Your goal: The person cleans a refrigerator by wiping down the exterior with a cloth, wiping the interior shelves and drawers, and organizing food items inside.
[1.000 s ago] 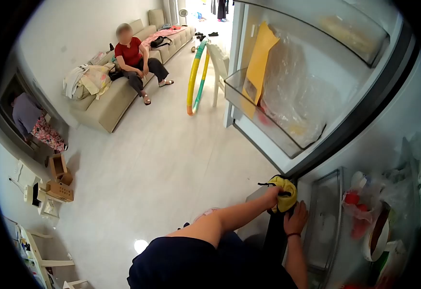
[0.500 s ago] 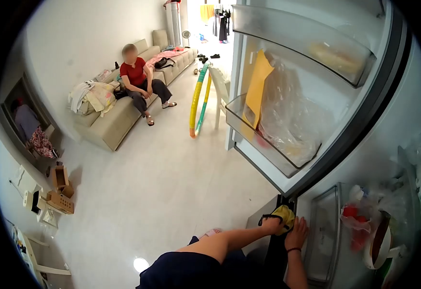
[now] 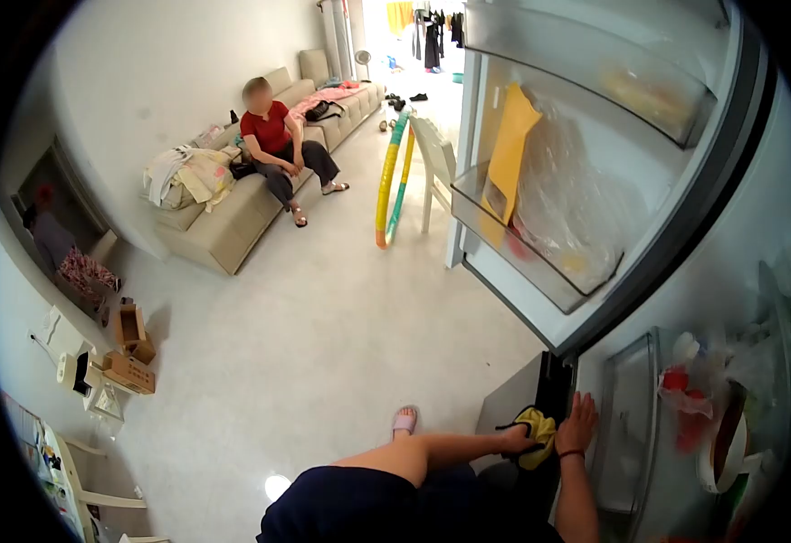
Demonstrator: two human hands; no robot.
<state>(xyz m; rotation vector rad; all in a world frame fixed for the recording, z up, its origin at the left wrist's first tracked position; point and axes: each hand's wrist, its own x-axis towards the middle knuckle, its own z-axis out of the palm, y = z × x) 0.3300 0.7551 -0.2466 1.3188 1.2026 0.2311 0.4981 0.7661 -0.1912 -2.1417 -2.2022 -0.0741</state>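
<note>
My left hand is closed on a yellow cloth with black edging. The cloth lies against the black top edge of a lower grey door, which stands open below the large fridge door. Just right of it, my right hand, with a dark red band at the wrist, rests with fingers stretched on the pale fridge frame, beside a clear drawer. Nothing shows in my right hand.
Inside the fridge, at right, are bagged red items and a white round container. A person in red sits on the sofa; another person stands at far left. A hoop, a chair and cardboard boxes stand around.
My left hand and the cloth have moved along the black edge, away from the door's hinge corner and nearer my body. A foot in a pink slipper has come more into view.
</note>
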